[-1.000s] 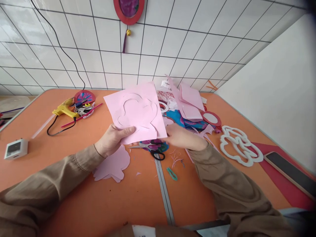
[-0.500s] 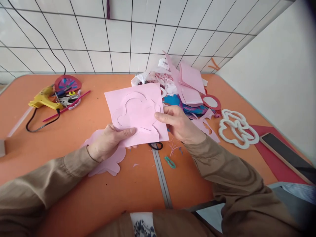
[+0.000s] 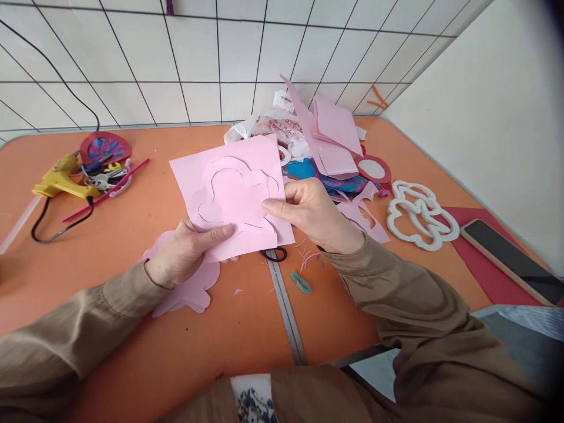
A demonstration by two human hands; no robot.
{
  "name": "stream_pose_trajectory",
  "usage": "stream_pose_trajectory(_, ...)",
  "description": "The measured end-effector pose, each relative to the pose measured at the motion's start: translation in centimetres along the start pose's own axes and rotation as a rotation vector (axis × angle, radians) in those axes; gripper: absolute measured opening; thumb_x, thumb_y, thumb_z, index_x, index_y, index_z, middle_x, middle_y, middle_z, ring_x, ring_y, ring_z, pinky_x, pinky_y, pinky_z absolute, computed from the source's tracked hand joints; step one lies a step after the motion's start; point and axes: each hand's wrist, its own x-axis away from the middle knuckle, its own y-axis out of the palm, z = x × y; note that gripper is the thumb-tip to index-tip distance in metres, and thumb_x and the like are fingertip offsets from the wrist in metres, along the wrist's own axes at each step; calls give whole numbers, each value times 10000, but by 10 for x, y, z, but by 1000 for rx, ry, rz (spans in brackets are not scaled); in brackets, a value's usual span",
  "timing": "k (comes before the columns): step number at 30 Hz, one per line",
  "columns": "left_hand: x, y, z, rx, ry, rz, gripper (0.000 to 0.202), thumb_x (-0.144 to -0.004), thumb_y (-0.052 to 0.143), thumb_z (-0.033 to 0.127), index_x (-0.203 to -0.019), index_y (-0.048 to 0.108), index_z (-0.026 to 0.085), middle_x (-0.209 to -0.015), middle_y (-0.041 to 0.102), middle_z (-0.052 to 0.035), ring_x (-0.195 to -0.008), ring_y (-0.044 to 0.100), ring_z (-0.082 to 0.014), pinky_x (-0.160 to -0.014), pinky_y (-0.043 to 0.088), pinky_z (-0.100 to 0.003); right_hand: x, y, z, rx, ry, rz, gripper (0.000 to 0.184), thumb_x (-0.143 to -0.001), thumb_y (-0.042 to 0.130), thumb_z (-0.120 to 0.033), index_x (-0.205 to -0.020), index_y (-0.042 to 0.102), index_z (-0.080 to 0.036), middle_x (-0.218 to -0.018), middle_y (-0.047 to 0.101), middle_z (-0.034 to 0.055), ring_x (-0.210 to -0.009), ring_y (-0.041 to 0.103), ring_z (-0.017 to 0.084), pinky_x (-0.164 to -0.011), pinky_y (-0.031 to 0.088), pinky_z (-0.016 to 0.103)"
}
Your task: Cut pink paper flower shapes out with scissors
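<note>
Between my hands is a square pink sheet (image 3: 183,176), raised above the table, with a pink cloud-shaped outline piece (image 3: 264,229) lying flat on its face. My left hand (image 3: 187,247) grips the lower left edge, thumb on top and fingers underneath. On the right edge, my right hand (image 3: 315,214) pinches the sheet, its thumb pressing near the outline. Below my left wrist lie pink cut-out shapes (image 3: 189,291) on the table, partly hidden by the hand. A black loop (image 3: 281,257), perhaps a scissors handle, peeks out under the sheet.
At the left are a yellow glue gun (image 3: 66,179) and keys (image 3: 108,176). Folded pink sheets (image 3: 337,129) and a plastic bag (image 3: 253,129) stand at the back. White cloud-shaped frames (image 3: 423,217) and a phone (image 3: 511,258) lie at the right; a green clip (image 3: 300,282) sits in front.
The camera view has shifted slightly, so everything appears a little further left and higher. Both hands keep the same hold on the pink sheet.
</note>
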Motion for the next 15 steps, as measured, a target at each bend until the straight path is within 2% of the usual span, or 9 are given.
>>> stream_pose_trajectory(3,1,-2,0,38,3,-44,217,-729,869,350,-755,771,158,-645,736,-36,-509,657,-159,-508,580,-254,0,0,-2,29,-51,33,429,-784,645,-320,-501,345,-202,-568,341,-32,-569,334,90,-500,252,261)
stream_pose_trajectory(7,2,-7,0,52,-30,-122,367,-701,867,494,-701,768,140,-589,723,-77,-518,687,-195,-511,596,-264,1,1,-2,98,-96,93,456,-778,631,-321,-506,282,-211,-556,285,-40,-562,264,84,-490,206,260)
stream_pose_trajectory(9,1,-7,0,53,-47,-110,336,-692,882,454,-710,773,137,-584,723,-80,-511,688,-199,-502,599,-264,2,2,-2,130,-108,116,459,-778,624,-319,-512,266,-214,-551,281,-39,-560,258,85,-486,195,261)
stream_pose_trajectory(12,0,-6,0,73,-80,-43,205,-685,898,298,-762,787,144,-645,744,-55,-487,670,-169,-476,589,-245,4,3,-3,149,-127,131,451,-784,612,-321,-519,264,-213,-548,289,-35,-560,265,87,-482,190,263)
stream_pose_trajectory(15,-2,-5,-1,89,-94,-27,172,-688,895,267,-764,794,151,-647,742,-38,-468,656,-152,-467,585,-233,6,4,-5,155,-136,134,455,-796,607,-316,-523,259,-211,-545,279,-37,-559,260,86,-485,193,267)
